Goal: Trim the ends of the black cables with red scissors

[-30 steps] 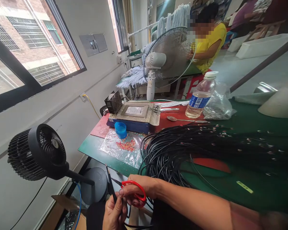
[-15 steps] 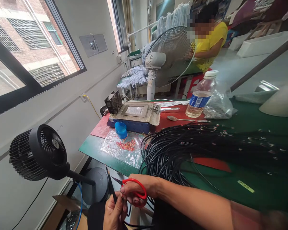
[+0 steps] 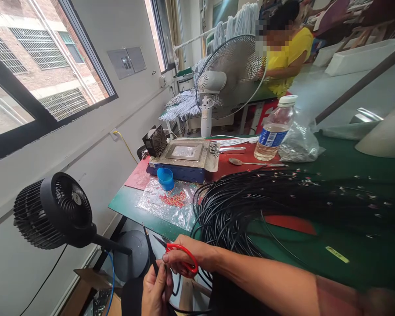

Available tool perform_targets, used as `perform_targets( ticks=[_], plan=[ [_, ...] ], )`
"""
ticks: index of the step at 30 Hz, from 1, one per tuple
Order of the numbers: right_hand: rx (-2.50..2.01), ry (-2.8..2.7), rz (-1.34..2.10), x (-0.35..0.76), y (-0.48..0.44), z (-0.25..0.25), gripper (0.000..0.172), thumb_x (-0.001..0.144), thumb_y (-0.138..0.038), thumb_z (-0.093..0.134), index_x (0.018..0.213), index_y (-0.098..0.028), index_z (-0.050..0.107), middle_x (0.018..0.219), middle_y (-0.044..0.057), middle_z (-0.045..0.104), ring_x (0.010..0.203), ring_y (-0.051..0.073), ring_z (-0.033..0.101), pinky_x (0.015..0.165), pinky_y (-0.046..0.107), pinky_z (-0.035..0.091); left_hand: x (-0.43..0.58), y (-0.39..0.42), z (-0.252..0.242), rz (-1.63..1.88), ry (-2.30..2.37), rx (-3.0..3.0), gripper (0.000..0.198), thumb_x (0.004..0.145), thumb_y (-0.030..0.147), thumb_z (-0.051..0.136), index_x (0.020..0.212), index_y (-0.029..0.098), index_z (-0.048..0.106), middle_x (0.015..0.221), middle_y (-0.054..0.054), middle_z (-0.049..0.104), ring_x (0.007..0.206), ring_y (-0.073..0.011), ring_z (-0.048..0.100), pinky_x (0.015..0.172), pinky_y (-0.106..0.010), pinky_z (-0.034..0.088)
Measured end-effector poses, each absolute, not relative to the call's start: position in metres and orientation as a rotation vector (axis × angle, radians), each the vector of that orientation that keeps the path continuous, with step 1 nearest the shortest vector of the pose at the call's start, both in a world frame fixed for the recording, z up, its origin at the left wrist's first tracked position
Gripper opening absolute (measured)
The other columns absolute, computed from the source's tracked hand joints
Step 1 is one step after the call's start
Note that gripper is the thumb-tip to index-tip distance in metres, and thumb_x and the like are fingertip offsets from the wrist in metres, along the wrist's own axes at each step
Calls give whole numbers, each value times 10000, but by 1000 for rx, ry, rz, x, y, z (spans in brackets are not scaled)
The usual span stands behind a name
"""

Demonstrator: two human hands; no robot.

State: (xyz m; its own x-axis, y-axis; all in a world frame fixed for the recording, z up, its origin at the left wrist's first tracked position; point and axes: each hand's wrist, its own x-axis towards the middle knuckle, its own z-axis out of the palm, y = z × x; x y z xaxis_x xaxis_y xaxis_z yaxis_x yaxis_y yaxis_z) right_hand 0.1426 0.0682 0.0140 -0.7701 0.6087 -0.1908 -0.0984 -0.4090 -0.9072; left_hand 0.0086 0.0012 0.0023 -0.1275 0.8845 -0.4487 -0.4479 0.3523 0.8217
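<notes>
My left hand [image 3: 156, 285] is closed around a black cable [image 3: 149, 248] whose stripped end points up and away from me. Red-handled scissors [image 3: 186, 259] are held in my right hand [image 3: 181, 256], their blades pointing up and left. The fingertips of both hands meet near the cable; what lies between them is too small to tell. Just beyond my right forearm, a thick bundle of black cables [image 3: 224, 210] spreads over the green table [image 3: 316, 259] to the right.
A blue cup [image 3: 165, 178] and red bits lie on a plastic bag [image 3: 146, 197]. Behind are a metal-topped device [image 3: 181, 162], a spoon [image 3: 237, 162] and a bottle [image 3: 273, 131]. A black fan [image 3: 59, 210] stands left. A person in yellow [image 3: 296, 57] sits beyond a white fan [image 3: 213, 81].
My right hand and the scissors have shifted slightly up and left, and more of the blades shows. The cable end in my left hand has moved a little left.
</notes>
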Motion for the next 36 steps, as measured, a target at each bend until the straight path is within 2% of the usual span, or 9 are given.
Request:
perform_targets(
  ticks=[8, 17, 21, 28, 31, 36],
  plan=[
    [-713, -1371, 2179, 142, 67, 21, 291, 706, -298, 546, 486, -110, 515, 369, -42, 441, 304, 44, 362, 311, 166, 254, 11, 2, -1, 1243, 1252, 422, 307, 579, 399, 663, 618, 125, 532, 404, 80, 413, 358, 21, 235, 365, -126, 135],
    [-775, -1553, 1996, 142, 66, 17, 394, 722, -441, 572, 541, -91, 562, 421, -35, 465, 340, 28, 369, 331, 152, 277, 10, 2, -9, 1261, 1225, 399, 309, 595, 402, 648, 621, 125, 513, 421, 82, 430, 347, 25, 244, 371, -129, 142],
    [-797, -1623, 1902, 142, 65, 17, 419, 727, -452, 573, 521, -87, 561, 410, -35, 454, 346, 22, 367, 342, 145, 260, 9, 2, -9, 1277, 1226, 386, 293, 604, 390, 645, 648, 125, 527, 436, 79, 438, 355, 23, 253, 376, -126, 147],
    [-767, -1363, 2024, 141, 68, 17, 398, 736, -459, 544, 555, -104, 539, 367, -50, 425, 316, 34, 360, 332, 154, 254, 11, 3, -5, 1281, 1224, 384, 365, 582, 430, 648, 742, 110, 578, 434, 80, 412, 352, 20, 246, 371, -138, 121],
    [-755, -1356, 2057, 142, 68, 20, 371, 708, -441, 574, 549, -110, 532, 370, -52, 428, 318, 37, 362, 331, 158, 254, 11, 4, -5, 1284, 1218, 395, 353, 580, 433, 648, 716, 117, 571, 428, 78, 419, 343, 22, 237, 371, -142, 110],
    [-733, -1412, 2045, 143, 66, 22, 410, 687, -466, 591, 490, -123, 484, 373, -47, 426, 329, 37, 350, 339, 166, 247, 13, 3, -5, 1310, 1206, 389, 322, 579, 415, 656, 556, 131, 505, 412, 76, 425, 332, 25, 246, 359, -133, 135]
  ],
)
